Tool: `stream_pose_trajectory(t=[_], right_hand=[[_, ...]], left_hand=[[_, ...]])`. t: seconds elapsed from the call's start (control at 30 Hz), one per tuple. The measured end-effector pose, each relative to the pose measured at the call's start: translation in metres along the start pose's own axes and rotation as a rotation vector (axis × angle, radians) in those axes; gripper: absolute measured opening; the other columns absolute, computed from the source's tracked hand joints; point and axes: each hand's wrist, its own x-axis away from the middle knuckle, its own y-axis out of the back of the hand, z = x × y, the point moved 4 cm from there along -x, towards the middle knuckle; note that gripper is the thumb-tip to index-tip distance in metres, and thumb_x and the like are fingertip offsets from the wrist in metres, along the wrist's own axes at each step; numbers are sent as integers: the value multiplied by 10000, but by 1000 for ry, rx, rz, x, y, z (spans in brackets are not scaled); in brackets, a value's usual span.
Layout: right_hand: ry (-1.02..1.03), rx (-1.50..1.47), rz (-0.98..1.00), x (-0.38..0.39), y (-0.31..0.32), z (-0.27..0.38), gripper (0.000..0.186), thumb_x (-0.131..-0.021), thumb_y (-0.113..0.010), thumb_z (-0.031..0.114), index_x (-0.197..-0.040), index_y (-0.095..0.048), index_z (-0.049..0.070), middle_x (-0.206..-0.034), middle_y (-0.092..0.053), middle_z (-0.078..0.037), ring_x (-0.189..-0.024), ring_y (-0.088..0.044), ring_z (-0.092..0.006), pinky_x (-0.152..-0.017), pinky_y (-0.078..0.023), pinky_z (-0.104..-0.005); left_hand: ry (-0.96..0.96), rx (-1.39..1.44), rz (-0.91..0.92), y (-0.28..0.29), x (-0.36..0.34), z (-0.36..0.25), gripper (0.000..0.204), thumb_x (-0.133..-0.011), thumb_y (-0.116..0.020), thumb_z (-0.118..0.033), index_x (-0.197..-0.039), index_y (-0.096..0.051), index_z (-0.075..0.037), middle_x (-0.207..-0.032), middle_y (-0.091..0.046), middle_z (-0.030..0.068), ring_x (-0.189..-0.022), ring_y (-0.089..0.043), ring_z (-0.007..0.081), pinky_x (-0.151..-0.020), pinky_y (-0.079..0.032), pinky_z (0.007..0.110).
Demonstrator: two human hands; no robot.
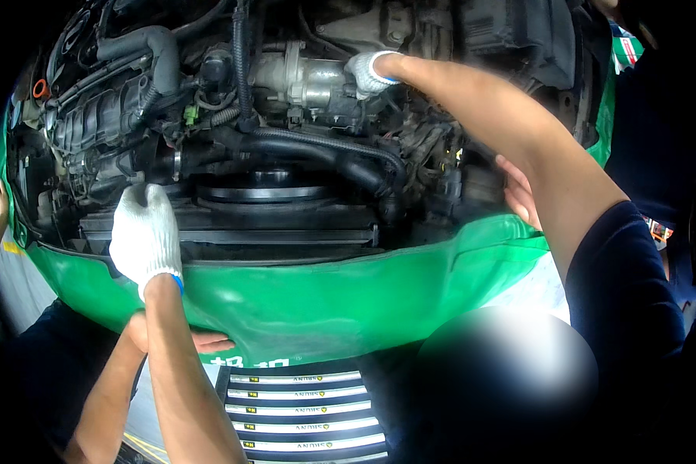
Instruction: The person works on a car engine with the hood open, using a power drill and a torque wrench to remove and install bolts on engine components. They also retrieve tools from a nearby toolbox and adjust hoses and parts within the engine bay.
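I look down into an open engine bay (209, 100) draped along its front with a green cover (325, 301). My left hand (143, 232), in a white knit glove, lies flat on the front crossbar (286, 232) just above the cover and holds nothing. My right hand (370, 69), also gloved, reaches deep into the bay, its fingers curled on the right end of a silver metal housing (301, 73). A thick black ribbed hose (317, 151) runs below that housing.
A bare hand (518, 193) rests on the cover behind my right forearm. Another bare hand (201, 340) and arm press the cover's lower left. A black round fan hub (267, 185) sits mid-bay. Chrome grille slats (309, 410) show below the cover.
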Motion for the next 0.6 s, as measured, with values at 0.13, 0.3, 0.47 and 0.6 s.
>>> stream_pose_trajectory(t=[0.13, 0.3, 0.47, 0.6], right_hand=[[9, -37, -60, 7, -3, -4, 576, -732, -857, 271, -1218, -708, -1, -1117, -758, -198, -1037, -718, -389, -879, -572, -470], [-39, -31, -8, 23, 9, 12, 617, -782, -830, 189, -1339, -626, 18, -1238, -715, -208, -1165, -675, -393, -951, -544, -471], [-72, -117, 62, 24, 8, 6, 696, -786, -820, 151, -1422, -573, 14, -1279, -705, -213, -1186, -672, -390, -968, -549, -464], [-20, -101, 6, 20, 5, 6, 702, -780, -841, 160, -1417, -587, 10, -1297, -696, -224, -1208, -666, -389, -989, -543, -463]], left_hand=[[-30, 26, 6, -8, -4, -1, 403, -964, -571, -432, -1217, -754, -178, -1170, -763, 129, -1063, -720, 393, -922, -554, 449], [-10, -4, 25, -5, -4, -5, 410, -966, -568, -437, -1217, -753, -171, -1160, -766, 129, -1059, -721, 391, -920, -553, 449], [-15, 21, 38, -6, -4, -6, 417, -965, -572, -440, -1221, -753, -165, -1163, -766, 126, -1058, -722, 389, -926, -550, 446], [-22, 27, 22, -5, -4, -1, 430, -963, -577, -441, -1252, -746, -172, -1192, -761, 119, -1081, -721, 377, -944, -547, 435]])
